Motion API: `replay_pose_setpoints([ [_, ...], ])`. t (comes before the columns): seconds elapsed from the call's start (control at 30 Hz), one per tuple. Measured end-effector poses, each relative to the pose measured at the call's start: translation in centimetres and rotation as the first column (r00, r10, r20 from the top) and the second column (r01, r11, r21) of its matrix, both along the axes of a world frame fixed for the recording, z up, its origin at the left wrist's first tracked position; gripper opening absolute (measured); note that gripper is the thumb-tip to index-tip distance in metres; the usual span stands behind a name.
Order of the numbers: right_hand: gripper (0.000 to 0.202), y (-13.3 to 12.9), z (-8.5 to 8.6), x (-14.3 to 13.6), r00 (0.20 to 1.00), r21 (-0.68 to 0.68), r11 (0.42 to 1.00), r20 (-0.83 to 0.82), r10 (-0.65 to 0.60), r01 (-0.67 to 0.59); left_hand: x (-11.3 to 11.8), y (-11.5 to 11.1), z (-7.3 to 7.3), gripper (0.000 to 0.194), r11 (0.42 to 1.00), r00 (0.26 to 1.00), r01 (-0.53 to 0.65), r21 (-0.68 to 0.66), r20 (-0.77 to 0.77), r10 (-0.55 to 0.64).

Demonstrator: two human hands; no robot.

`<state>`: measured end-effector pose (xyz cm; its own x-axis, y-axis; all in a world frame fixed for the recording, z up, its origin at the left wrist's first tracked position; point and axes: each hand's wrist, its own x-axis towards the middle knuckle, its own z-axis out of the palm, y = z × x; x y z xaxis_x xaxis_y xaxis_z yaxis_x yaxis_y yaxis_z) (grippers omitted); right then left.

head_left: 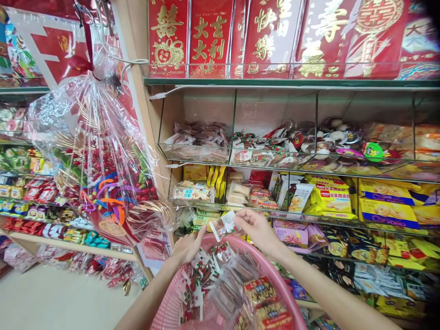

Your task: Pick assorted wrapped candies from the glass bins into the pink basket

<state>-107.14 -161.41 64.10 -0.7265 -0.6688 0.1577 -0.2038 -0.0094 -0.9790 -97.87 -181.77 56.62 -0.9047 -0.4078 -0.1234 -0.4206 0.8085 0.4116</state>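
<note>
Between the thumb and fingers of my right hand (256,229) is a small clear-and-white candy packet (223,225) with brown contents, tilted above the basket's far side. My left hand (188,247) is at the far-left rim of the pink plastic basket (275,270), index finger stretched toward the packet and holding nothing. Inside the basket, similar small packets (195,279) lie on the left. Clear-wrapped brown bars (227,293) sit in the middle, and red-labelled snack packs (259,291) lie on the right.
Ahead, glass-divided shelves hold brown-wrapped sweets (202,135), small packets (254,146) and yellow biscuit packs (330,195). A cellophane-wrapped decoration (110,183) hangs at left. Red envelopes (209,36) line the top. More sweets fill the left shelves (20,192).
</note>
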Motion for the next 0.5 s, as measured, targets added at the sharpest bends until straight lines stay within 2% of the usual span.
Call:
replay_pose_setpoints([
  [0.13,0.018,-0.9,-3.3,-0.2,0.990,0.134,0.988,0.127,0.063,-0.080,0.3,0.0,0.1,0.074,1.000,1.000,-0.014,0.021,0.018,0.014],
  [0.23,0.013,-1.8,-5.2,-0.1,0.985,0.212,0.969,0.141,0.095,-0.124,0.3,0.0,0.2,0.076,1.000,1.000,-0.012,0.028,0.023,0.011],
  [0.33,0.007,-2.7,-6.0,-0.1,0.985,0.239,0.958,0.100,0.138,-0.159,0.3,0.0,0.2,0.075,1.000,1.000,0.006,0.023,0.030,-0.007],
  [0.5,0.012,-4.3,-6.7,-0.4,0.978,0.245,0.952,0.142,0.153,-0.185,0.1,0.1,0.3,0.077,0.999,0.999,-0.013,0.029,0.039,0.012],
])
